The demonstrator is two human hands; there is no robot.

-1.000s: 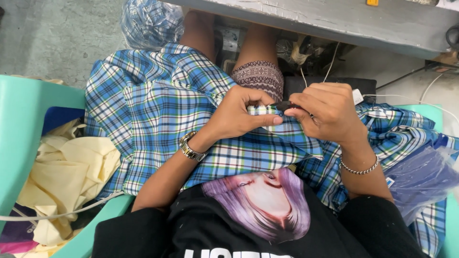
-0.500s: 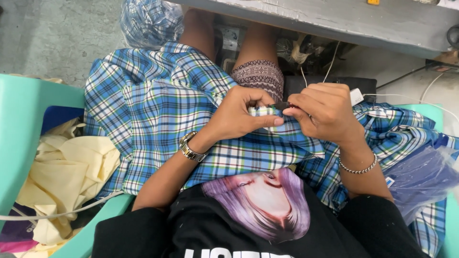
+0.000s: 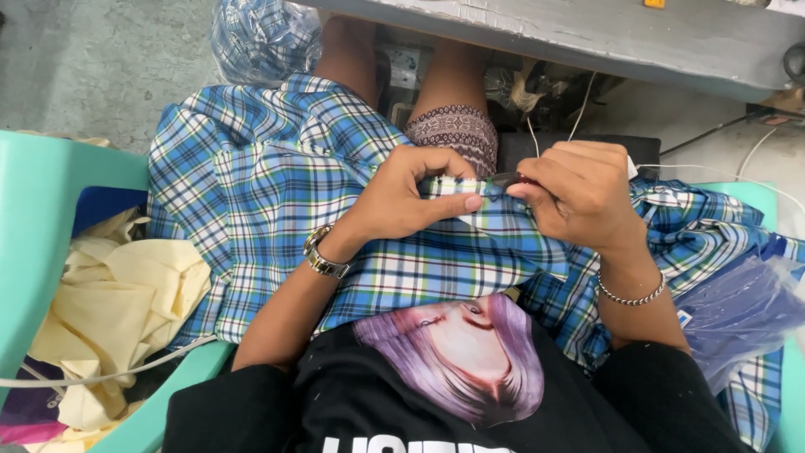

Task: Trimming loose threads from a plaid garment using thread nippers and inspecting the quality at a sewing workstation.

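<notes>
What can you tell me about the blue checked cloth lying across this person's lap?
The plaid garment is thin woven fabric, checked in blue, white, green and dark lines. It drapes over the lap and spills past both sides, rumpled on the right. The left hand pinches a folded edge of it between thumb and fingers; the right hand presses a small dark tool to the same edge. Its left side hangs against a green bin holding pale yellow cloth.
</notes>
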